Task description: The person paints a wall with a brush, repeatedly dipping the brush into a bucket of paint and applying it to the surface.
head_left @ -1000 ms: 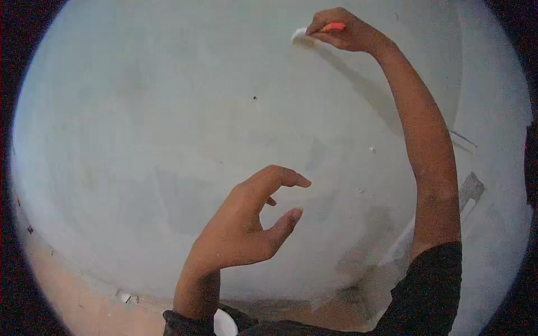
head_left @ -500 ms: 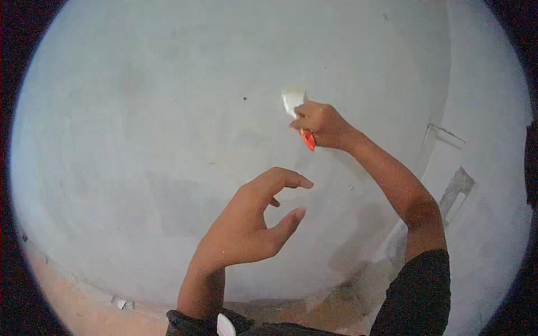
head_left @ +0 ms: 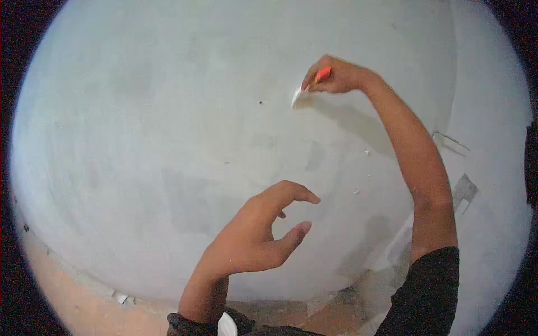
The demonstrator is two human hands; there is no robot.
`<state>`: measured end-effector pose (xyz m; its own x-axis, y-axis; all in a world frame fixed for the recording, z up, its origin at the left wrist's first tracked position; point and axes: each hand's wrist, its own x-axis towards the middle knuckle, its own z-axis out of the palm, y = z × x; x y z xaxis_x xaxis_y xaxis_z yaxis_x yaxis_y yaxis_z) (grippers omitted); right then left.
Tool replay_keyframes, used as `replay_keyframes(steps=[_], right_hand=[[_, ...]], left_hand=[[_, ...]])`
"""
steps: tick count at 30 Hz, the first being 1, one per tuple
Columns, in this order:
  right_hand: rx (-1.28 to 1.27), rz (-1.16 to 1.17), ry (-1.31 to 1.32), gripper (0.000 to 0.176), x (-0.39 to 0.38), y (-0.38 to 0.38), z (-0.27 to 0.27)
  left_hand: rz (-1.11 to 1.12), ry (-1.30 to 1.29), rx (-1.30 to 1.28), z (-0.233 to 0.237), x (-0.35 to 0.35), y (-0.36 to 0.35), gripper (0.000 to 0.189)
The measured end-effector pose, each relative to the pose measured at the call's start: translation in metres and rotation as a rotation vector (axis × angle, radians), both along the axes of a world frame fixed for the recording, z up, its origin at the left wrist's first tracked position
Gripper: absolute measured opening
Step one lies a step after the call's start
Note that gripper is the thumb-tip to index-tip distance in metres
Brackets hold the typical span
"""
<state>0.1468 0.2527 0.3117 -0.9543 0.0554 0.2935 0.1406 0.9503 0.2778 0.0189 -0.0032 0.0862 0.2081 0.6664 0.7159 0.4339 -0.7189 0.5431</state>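
My right hand (head_left: 333, 75) grips a putty knife by its red-ended handle (head_left: 323, 74), high up in front of a pale grey-white wall (head_left: 168, 112). The flared end of the knife (head_left: 297, 98) is coated white and points down and left. It appears to touch the wall, with the hand's shadow just below and right. Lower down, my left hand (head_left: 263, 229) is held open in front of the wall. Its thumb and fingers are apart and curved, with nothing between them.
A small dark hole (head_left: 260, 102) marks the wall left of the knife. White specks (head_left: 367, 152) dot it further right. Beyond my right arm are a thin bent bracket-like piece (head_left: 451, 140) and a bare grey patch (head_left: 464, 189). Brownish floor (head_left: 84, 302) runs along the bottom.
My right hand has risen and turned over, swinging the knife's white end from pointing up to pointing down-left. The view has shifted slightly; my left hand keeps its open pose.
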Motion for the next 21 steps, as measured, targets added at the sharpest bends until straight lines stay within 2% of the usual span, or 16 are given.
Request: replay_keyframes(steps=[3, 5, 6, 8, 9, 10, 12, 14, 16, 21], right_hand=[[0.001, -0.054, 0.005, 0.009, -0.005, -0.005, 0.033], [0.284, -0.019, 0.142, 0.010, -0.005, -0.013, 0.046], [0.275, -0.016, 0.142, 0.010, -0.007, -0.014, 0.045], [0.451, 0.120, 0.290, 0.011, -0.011, -0.014, 0.042], [0.712, 0.207, 0.306, 0.012, -0.015, -0.010, 0.036], [0.709, 0.208, 0.307, 0.012, -0.020, -0.008, 0.024], [0.932, 0.175, 0.453, 0.014, -0.034, 0.005, -0.012], [0.778, 0.190, 0.502, 0.015, -0.050, 0.031, -0.059], [0.779, 0.214, 0.565, 0.016, -0.051, 0.019, -0.108], [0.558, 0.154, 0.460, 0.017, -0.036, 0.011, -0.190]], left_hand=[[0.018, -0.006, -0.013, -0.003, -0.004, -0.004, 0.035], [0.036, 0.005, -0.025, -0.004, -0.007, -0.006, 0.035], [0.039, 0.005, -0.034, -0.006, -0.008, -0.006, 0.035], [0.049, -0.010, -0.032, -0.008, -0.011, -0.004, 0.035], [0.050, -0.012, -0.037, -0.009, -0.012, -0.003, 0.035], [0.057, -0.014, -0.041, -0.010, -0.012, -0.005, 0.035], [0.071, -0.018, -0.053, -0.011, -0.012, -0.008, 0.036], [0.065, -0.026, -0.065, -0.013, -0.012, -0.008, 0.035], [0.057, -0.035, -0.070, -0.015, -0.007, -0.018, 0.035], [0.055, 0.001, -0.067, -0.022, -0.010, -0.019, 0.036]])
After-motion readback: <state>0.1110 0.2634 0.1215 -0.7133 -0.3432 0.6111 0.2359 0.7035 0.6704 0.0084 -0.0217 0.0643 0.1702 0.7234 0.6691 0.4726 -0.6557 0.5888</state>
